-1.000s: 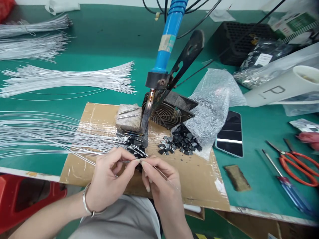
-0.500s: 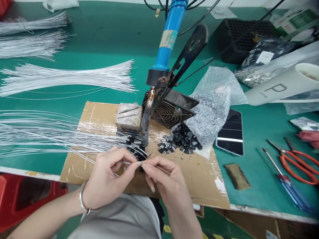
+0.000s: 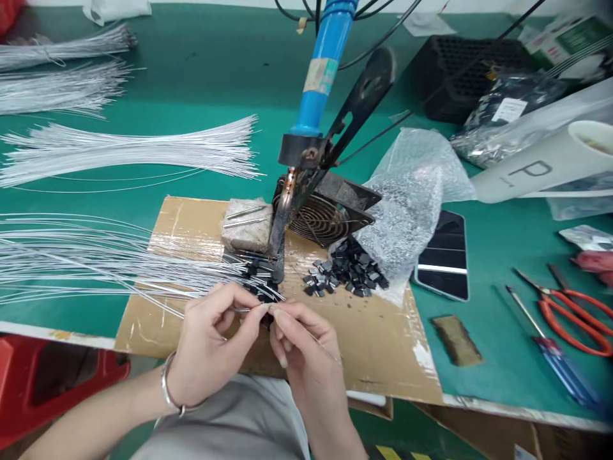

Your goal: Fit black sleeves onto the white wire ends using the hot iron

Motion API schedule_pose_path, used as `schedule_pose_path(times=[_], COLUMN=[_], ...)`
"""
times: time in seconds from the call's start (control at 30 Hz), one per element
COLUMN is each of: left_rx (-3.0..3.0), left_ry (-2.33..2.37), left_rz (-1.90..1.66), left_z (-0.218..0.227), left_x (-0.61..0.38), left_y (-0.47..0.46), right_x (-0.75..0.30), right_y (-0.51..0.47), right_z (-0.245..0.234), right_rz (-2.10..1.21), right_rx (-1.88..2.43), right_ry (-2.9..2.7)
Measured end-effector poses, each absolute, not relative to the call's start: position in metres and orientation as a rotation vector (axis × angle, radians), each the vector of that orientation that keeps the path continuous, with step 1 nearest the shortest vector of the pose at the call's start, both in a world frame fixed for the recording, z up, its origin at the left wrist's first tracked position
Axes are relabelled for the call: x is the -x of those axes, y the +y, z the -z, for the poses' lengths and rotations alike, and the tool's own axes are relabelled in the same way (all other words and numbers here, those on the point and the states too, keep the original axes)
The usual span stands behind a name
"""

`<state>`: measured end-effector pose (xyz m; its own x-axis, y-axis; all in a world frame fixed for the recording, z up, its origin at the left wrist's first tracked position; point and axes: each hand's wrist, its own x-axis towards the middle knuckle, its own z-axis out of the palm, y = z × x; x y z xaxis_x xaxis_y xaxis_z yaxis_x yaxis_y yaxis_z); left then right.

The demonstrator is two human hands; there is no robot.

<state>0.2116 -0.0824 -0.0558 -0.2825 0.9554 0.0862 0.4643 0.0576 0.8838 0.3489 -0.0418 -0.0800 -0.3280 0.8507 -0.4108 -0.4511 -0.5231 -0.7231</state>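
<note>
My left hand (image 3: 211,345), with a bracelet at the wrist, is closed, thumb and forefinger pinching a thin wire. The fingertips of my right hand (image 3: 311,348) meet it and pinch the wire too; a fine strand shows along that hand. What lies right between the fingertips is too small and covered to make out. Just beyond them, a spread of white wires (image 3: 119,263) ends at small black pieces (image 3: 261,271) under the tip of a blue-handled soldering iron (image 3: 318,83), which is held in a black metal stand (image 3: 359,96).
Cardboard (image 3: 383,351) covers the bench front. A pale block (image 3: 246,225), a fan (image 3: 320,217) and a pile of black connectors (image 3: 357,268) sit on it. Bubble wrap (image 3: 407,191), a phone (image 3: 443,255), red-handled cutters (image 3: 569,313) and a screwdriver (image 3: 550,351) lie right. More wire bundles (image 3: 129,150) lie left.
My right hand has shifted slightly left and its fingers are drawn in closer. Both hands' fingertips have moved up a little, still together on the wire.
</note>
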Motion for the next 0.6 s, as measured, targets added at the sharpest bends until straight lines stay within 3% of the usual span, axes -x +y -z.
schedule_pose_path(times=[0.6], left_rx=[-1.442], left_ry=[1.834], left_rz=[-1.226], left_z=[0.0573], left_x=[-0.2154], left_y=[-0.0825], right_x=[-0.3428], right_y=[-0.0474], right_z=[0.0838], right_rz=[-1.933], right_rx=[1.001], right_ry=[-0.554])
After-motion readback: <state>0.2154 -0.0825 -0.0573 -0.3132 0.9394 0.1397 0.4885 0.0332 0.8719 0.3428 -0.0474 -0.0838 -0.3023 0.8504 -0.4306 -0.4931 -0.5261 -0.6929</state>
